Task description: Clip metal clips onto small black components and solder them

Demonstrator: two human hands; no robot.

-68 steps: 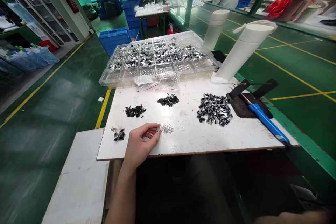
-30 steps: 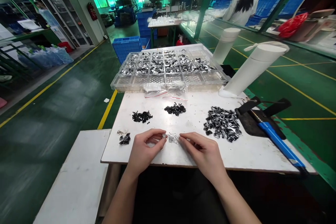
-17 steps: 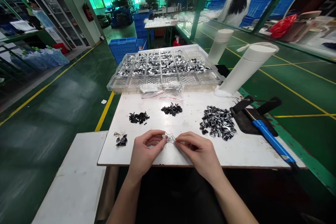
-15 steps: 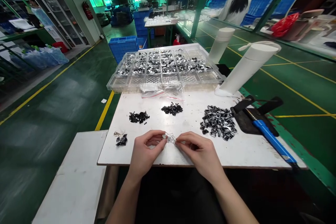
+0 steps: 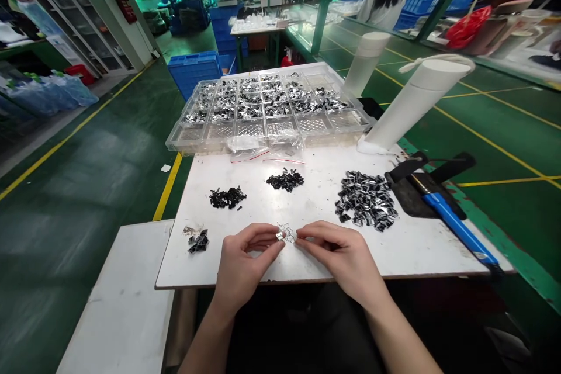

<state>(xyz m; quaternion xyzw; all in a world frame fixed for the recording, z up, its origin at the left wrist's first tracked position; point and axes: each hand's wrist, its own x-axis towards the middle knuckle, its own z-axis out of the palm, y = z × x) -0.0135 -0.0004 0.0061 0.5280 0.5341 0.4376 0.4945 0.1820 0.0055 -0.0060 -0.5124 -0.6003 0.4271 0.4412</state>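
We log the left hand gripping a small metal clip, a wire tangle just right of it, and the right hand beside that, its grip indeterminate.

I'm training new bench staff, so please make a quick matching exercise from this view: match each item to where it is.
Items:
1. Clear compartment tray
2. Blue-handled tool
3. Fire extinguisher
4. Small silver part

Places:
A. On a white wall
B. Pinched at the left hand
C. Partly on a black mat
D. At the far edge of the white table

Pairs: 1-D, 2-C, 3-A, 4-B.
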